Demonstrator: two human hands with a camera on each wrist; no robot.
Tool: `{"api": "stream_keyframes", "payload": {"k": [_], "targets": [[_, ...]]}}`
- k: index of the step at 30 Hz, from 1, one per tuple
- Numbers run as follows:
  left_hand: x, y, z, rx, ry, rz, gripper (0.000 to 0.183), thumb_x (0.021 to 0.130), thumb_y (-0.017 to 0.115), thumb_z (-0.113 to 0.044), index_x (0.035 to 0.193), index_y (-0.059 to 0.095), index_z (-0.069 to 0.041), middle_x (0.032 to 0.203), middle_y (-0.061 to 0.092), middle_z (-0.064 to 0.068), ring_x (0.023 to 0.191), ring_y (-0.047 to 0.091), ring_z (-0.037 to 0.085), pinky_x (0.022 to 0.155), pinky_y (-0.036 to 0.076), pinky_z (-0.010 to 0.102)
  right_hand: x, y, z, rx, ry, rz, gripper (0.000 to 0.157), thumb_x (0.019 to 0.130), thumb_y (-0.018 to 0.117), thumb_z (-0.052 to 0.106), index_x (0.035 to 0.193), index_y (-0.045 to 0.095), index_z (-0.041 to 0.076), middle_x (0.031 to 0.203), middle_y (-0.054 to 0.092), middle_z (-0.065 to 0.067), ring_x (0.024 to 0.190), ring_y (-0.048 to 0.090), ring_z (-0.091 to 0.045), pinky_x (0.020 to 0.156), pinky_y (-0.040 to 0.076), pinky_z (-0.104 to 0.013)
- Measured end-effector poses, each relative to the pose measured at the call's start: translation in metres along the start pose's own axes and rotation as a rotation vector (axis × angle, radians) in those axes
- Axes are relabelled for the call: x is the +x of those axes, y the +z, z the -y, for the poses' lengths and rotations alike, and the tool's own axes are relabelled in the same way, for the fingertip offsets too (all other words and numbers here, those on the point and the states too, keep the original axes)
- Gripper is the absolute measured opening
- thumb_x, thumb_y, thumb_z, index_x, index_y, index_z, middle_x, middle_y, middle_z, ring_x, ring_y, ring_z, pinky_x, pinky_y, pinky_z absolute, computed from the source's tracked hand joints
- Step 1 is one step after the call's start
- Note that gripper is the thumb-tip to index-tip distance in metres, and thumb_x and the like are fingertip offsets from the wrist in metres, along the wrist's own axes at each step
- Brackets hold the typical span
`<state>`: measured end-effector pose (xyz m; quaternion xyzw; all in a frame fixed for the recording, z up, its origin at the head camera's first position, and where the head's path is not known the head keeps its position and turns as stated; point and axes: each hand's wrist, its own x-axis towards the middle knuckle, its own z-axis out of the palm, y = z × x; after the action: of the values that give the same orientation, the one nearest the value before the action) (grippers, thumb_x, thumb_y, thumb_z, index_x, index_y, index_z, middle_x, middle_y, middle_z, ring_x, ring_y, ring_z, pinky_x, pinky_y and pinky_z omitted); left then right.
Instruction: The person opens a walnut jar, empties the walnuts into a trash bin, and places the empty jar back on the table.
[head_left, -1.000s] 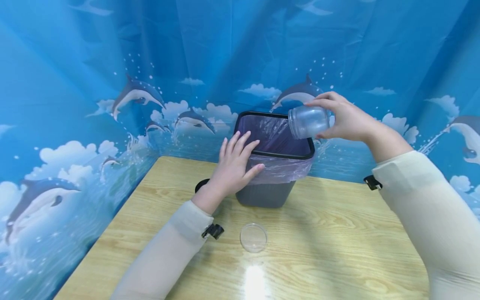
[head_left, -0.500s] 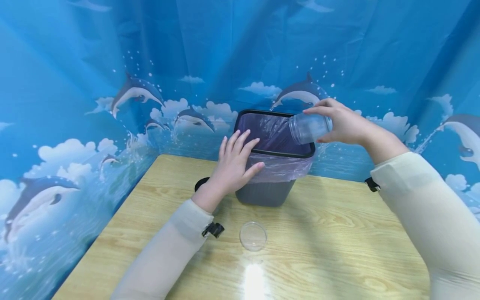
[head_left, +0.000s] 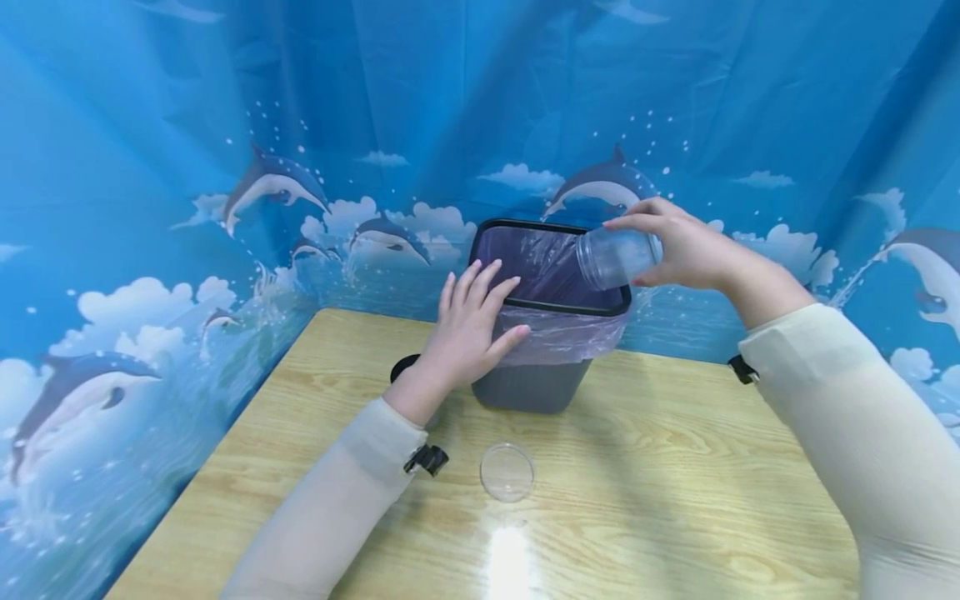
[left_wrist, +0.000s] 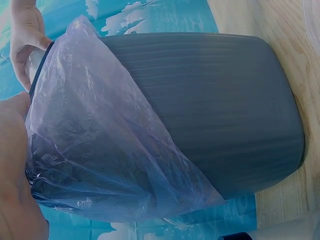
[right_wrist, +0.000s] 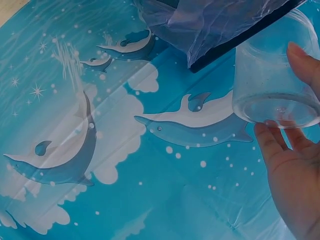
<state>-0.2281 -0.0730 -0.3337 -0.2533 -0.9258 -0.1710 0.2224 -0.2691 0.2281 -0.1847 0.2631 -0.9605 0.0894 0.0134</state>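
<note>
A clear jar (head_left: 618, 257) lies tilted in my right hand (head_left: 690, 250), its mouth pointing left and down over the bin's opening. Thumb and fingers grip it near its base, as the right wrist view shows on the jar (right_wrist: 272, 75). Tiny specks or drops show at its bottom. The grey trash bin (head_left: 528, 390) stands upright, lined with a thin purple plastic bag (head_left: 558, 337) folded over its black rim. My left hand (head_left: 467, 333) is spread with straight fingers at the bin's front left rim, thumb against the bag.
A round clear lid (head_left: 507, 472) lies on the wooden table (head_left: 697, 483) in front of the bin. Behind my left wrist, a black-topped container (head_left: 402, 367) is mostly hidden. A blue dolphin-print curtain (head_left: 420, 125) hangs close behind the bin.
My right hand has lowered slightly and tipped the jar further down toward the bin's opening. The left hand stays at the rim.
</note>
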Motion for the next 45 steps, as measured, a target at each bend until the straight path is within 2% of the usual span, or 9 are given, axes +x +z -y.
{"api": "stream_keyframes", "payload": {"k": [8,16,18,24,31,37,45], "targets": [[0.000,0.000,0.001,0.007,-0.002,0.003,0.070,0.100,0.042,-0.062,0.158,0.029,-0.026,0.167,0.009,0.004,0.153,-0.001,0.027,0.120,0.002,0.059,0.000,-0.002,0.003,-0.003,-0.016,-0.014,0.083,0.081,0.084,0.008,0.153,0.044,0.019,0.152,0.030,-0.019,0.139,0.028,-0.045,0.098,0.041,-0.066],[0.000,0.000,0.000,0.002,-0.001,0.001,0.069,0.100,0.043,-0.062,0.157,0.029,-0.026,0.167,0.009,0.004,0.153,-0.001,0.027,0.120,0.001,0.059,-0.003,-0.004,0.002,0.110,-0.033,-0.176,0.086,0.080,0.084,0.008,0.154,0.042,0.024,0.155,0.030,-0.013,0.139,0.031,-0.044,0.098,0.039,-0.068],[0.000,0.000,0.000,-0.004,-0.003,0.004,0.069,0.100,0.042,-0.062,0.157,0.029,-0.026,0.167,0.009,0.004,0.153,-0.002,0.027,0.120,-0.001,0.058,-0.004,-0.004,0.001,0.111,-0.028,-0.149,0.086,0.081,0.084,0.008,0.154,0.042,0.024,0.155,0.029,-0.014,0.139,0.030,-0.044,0.098,0.039,-0.068],[0.001,0.000,0.000,-0.003,-0.014,0.006,0.068,0.100,0.042,-0.063,0.156,0.031,-0.026,0.167,0.009,0.003,0.153,-0.004,0.025,0.120,-0.003,0.057,-0.005,-0.002,0.001,0.045,-0.020,0.007,0.081,0.082,0.082,0.010,0.153,0.043,0.020,0.153,0.029,-0.017,0.140,0.024,-0.044,0.098,0.039,-0.067],[0.000,0.000,0.000,-0.003,-0.017,0.004,0.069,0.100,0.043,-0.063,0.157,0.031,-0.026,0.167,0.010,0.004,0.153,-0.003,0.026,0.120,-0.003,0.057,-0.005,-0.001,0.001,0.058,-0.022,0.001,0.082,0.082,0.083,0.009,0.153,0.043,0.021,0.153,0.028,-0.017,0.140,0.024,-0.044,0.098,0.039,-0.067],[-0.004,-0.002,0.000,0.003,-0.014,0.011,0.071,0.100,0.044,-0.061,0.159,0.025,-0.028,0.167,0.010,0.005,0.153,-0.002,0.027,0.120,0.001,0.059,-0.008,0.002,0.000,0.070,-0.023,-0.011,0.082,0.082,0.082,0.009,0.153,0.042,0.019,0.155,0.027,-0.018,0.141,0.023,-0.046,0.098,0.039,-0.068],[-0.004,-0.003,0.002,0.001,-0.013,0.021,0.073,0.100,0.044,-0.062,0.160,0.022,-0.028,0.168,0.008,0.004,0.154,-0.004,0.025,0.120,-0.003,0.057,-0.010,0.004,0.000,0.080,-0.036,-0.046,0.083,0.082,0.082,0.007,0.153,0.042,0.018,0.155,0.027,-0.018,0.141,0.024,-0.046,0.098,0.039,-0.068]]}}
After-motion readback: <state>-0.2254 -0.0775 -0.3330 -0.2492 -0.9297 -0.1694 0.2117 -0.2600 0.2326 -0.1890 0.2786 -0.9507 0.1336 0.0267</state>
